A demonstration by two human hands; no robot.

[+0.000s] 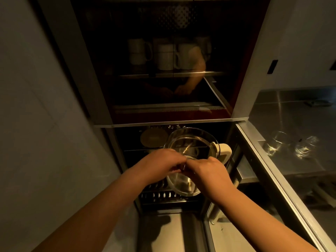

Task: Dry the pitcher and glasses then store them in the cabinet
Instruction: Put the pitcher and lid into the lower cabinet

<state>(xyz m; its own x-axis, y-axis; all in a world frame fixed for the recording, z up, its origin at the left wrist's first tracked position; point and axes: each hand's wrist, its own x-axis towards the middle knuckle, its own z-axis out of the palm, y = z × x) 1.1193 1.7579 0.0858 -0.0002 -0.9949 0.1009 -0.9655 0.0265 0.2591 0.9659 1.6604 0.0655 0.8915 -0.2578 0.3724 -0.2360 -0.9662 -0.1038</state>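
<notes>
A clear glass pitcher (192, 142) with a cream handle (225, 151) hangs tilted in front of the open lower cabinet (127, 151), its mouth towards me. My left hand (160, 164) and my right hand (211, 172) meet on its near wall, fingers curled against the glass, and hide part of its side. The handle points right and neither hand touches it. Two clear glasses (276, 142) (306, 147) stand on the steel counter (291, 115) to the right, apart from both hands. No cloth is in sight.
Inside the lower cabinet lie a pale round plate (153, 138) on a shelf and a row of small round items (158, 194) lower down. Above, behind a dark glass door, stand several white mugs (163, 53). A grey wall (45, 124) closes the left side.
</notes>
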